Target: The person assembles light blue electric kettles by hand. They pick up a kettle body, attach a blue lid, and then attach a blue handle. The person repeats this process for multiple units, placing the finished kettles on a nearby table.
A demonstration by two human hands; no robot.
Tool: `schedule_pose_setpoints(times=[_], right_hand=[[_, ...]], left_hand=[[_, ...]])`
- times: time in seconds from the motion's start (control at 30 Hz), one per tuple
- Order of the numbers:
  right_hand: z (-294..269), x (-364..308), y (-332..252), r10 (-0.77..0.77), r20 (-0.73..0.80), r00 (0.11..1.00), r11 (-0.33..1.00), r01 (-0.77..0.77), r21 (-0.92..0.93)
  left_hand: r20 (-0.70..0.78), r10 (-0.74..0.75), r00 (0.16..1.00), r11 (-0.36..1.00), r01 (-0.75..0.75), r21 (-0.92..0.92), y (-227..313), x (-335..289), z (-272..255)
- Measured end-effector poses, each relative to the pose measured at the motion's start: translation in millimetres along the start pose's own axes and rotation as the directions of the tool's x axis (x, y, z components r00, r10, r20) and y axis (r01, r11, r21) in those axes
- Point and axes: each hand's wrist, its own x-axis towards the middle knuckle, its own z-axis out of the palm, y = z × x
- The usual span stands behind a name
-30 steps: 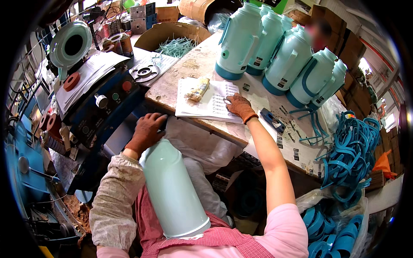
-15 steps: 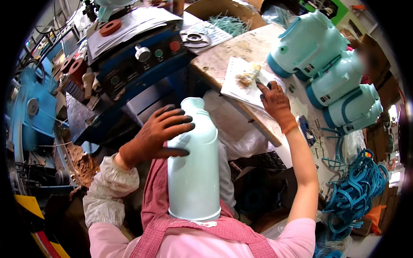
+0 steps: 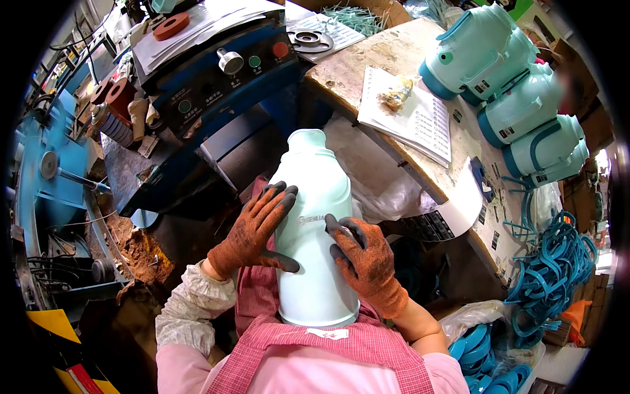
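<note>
A pale mint vacuum-flask body (image 3: 312, 276) lies along my lap, its narrow neck pointing away from me. My left hand (image 3: 256, 230), in an orange-brown glove with dark fingertips, rests open on its left side, fingers spread and thumb across the front. My right hand (image 3: 364, 259), gloved alike, has its fingers bent at the flask's front. Its forefinger tip touches the edge of a small dark lettering sticker (image 3: 311, 218), which lies against the upper front. Whether the thumb also grips it is hard to see. On the table lies a sheet of labels (image 3: 430, 128).
Several finished mint flasks (image 3: 518, 105) with teal bases stand at the right. Teal handles (image 3: 551, 282) lie heaped near the table's right edge. A crumpled yellowish lump (image 3: 396, 92) sits on the papers. A dark machine panel (image 3: 216, 79) with knobs stands at the left.
My right hand has come from the label sheet to the flask's front, where the dark lettering now shows. My left hand has settled lower on the flask's side. The view has shifted slightly.
</note>
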Motion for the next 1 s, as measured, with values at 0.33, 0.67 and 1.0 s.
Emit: schedule_pose_setpoints(times=[0.33,0.67,1.0], right_hand=[[3.1,-3.7,8.9,0.051,0.058,0.997,0.998,-0.048,-0.042],[-23.5,2.9,68.0,-0.113,0.114,0.987,0.927,0.146,-0.345],[-16.4,164.8,150.7,0.027,0.017,0.999,0.994,-0.029,0.102]], left_hand=[[0.086,-0.016,0.996,0.995,0.008,0.099,4.5,4.5,-11.3],[0.345,-0.027,0.938,0.93,-0.103,0.353,41.7,43.8,-36.6],[0.656,-0.019,0.755,0.831,-0.353,0.43,91.5,117.4,-15.4]])
